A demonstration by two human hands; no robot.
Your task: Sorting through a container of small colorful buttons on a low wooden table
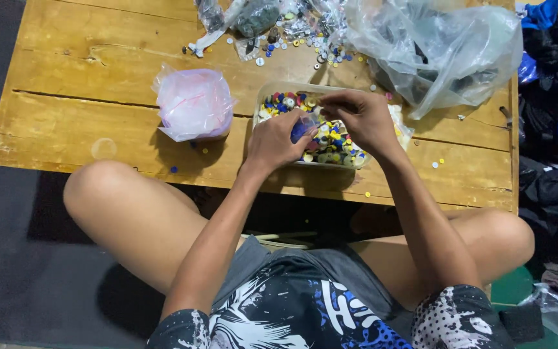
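**Both hands right over the button tub**

Knees up close, crossed under the low wooden table (98, 116). Past them, the left hand (278, 139) curls around a small clear bag (305, 126) with something blue inside, held at the near edge of the clear tub (272, 90) of mixed buttons. The right hand (356, 116) hovers just beside, fingertips (325, 99) pinched narrow above the bag's mouth; can't tell if they hold a button. A pink-tinted bag (194, 103) sits off left.

Pink-tinted plastic bag (193, 103) left on table; large clear bag (440, 48) top right, contents unclear.
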